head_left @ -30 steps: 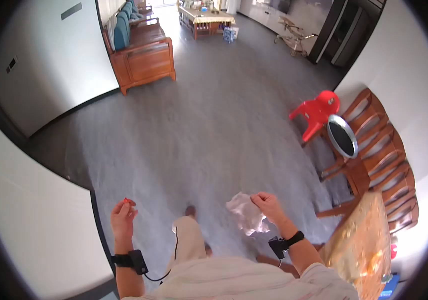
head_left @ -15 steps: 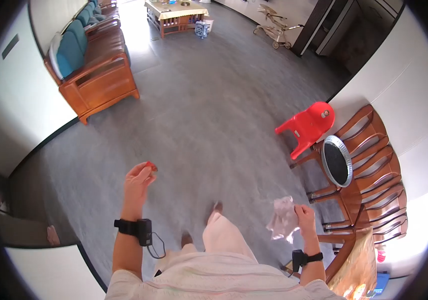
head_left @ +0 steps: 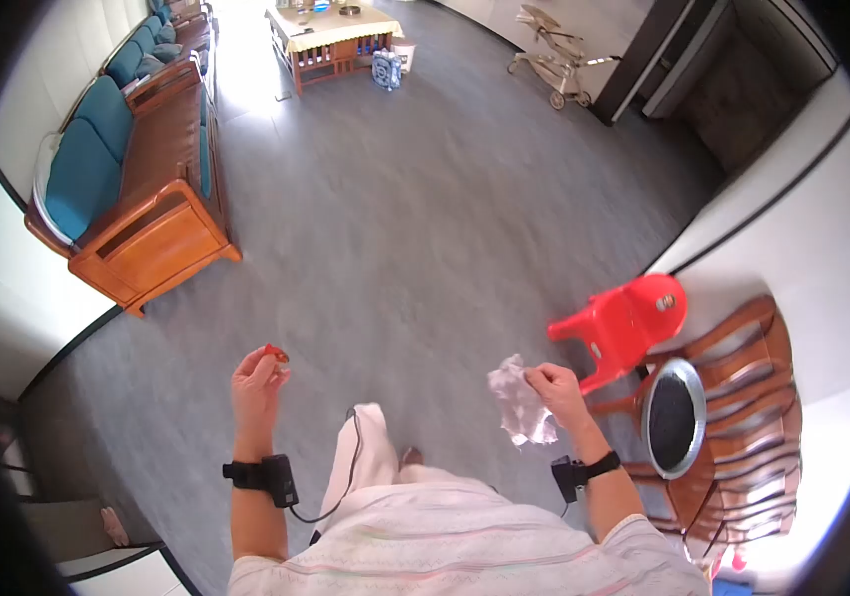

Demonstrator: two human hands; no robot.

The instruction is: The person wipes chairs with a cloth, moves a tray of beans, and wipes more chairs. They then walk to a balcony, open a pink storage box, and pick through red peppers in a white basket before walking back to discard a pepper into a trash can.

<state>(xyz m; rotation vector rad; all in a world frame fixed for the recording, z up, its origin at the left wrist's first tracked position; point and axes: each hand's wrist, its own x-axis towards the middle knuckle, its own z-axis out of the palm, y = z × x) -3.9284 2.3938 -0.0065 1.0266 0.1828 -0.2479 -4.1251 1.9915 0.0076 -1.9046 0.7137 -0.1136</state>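
My left hand (head_left: 256,382) is raised in front of me, fingers pinched together on a small red piece (head_left: 276,353) that sticks out above the fingertips; too small to tell what it is. Black wrist device (head_left: 268,477) strapped on that arm, cable hanging from it toward my trousers. My right hand (head_left: 559,389) is closed on a crumpled pale tissue (head_left: 519,399), gripped at its upper right edge, the rest drooping left and down from the fingers. Second black wrist strap (head_left: 584,469) on that arm.

Both hands are held over the grey floor (head_left: 425,228), well apart from each other, my leg and one foot visible between them. Just right of the right hand: a red plastic chair (head_left: 623,320), and next to it a wooden chair (head_left: 743,397) with a round metal tray (head_left: 673,417) resting on it, dark centre, shiny rim. Far left: wooden sofa (head_left: 137,199) with teal cushions along the wall. Top of view: low wooden coffee table (head_left: 330,35) with a yellow cloth, a blue-patterned pack just beside it, and a small wheeled frame (head_left: 554,50) near the dark doorway. White wall runs along the right
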